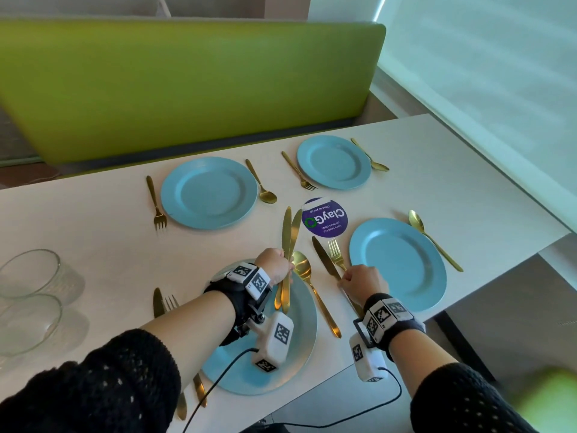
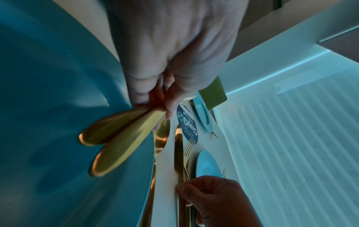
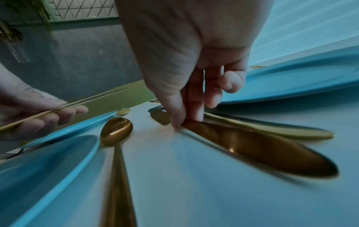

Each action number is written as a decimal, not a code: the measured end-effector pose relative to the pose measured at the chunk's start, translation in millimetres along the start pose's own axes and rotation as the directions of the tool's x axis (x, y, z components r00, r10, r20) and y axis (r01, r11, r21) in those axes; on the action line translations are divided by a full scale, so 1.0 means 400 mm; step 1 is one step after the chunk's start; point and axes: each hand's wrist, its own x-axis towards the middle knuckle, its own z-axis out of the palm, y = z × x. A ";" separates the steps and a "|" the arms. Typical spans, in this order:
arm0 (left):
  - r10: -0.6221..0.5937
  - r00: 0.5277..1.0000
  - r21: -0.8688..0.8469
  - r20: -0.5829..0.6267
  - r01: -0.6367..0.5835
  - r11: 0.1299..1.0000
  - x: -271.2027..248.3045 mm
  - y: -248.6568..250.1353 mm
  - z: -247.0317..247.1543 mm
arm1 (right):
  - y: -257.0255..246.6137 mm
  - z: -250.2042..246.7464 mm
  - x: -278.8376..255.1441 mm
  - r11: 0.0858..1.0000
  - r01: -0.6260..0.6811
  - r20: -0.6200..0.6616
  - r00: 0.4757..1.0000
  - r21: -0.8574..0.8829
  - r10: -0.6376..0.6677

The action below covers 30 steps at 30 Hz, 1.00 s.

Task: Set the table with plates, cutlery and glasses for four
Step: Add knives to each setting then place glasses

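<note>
The left hand holds two gold knives in curled fingers above the near blue plate. The right hand pinches the handle of a gold knife lying on the white table beside a gold fork, left of the right-hand blue plate.

The left forearm hides much of the near plate and the knife beside it.
</note>
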 end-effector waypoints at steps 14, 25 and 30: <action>0.027 0.999 0.021 0.022 -0.027 0.999 -0.004 -0.002 0.013 | 0.003 0.005 0.011 0.996 -0.002 -0.041 0.999 -0.086 -0.001; 0.024 1.000 0.048 0.012 -0.024 0.999 0.005 0.002 -0.028 | -0.035 -0.039 -0.008 0.996 -0.044 -0.054 0.998 -0.083 0.039; 0.009 1.000 0.006 0.022 -0.009 1.000 0.001 0.010 -0.074 | -0.139 -0.091 -0.033 0.996 0.084 -0.119 0.989 0.008 -0.083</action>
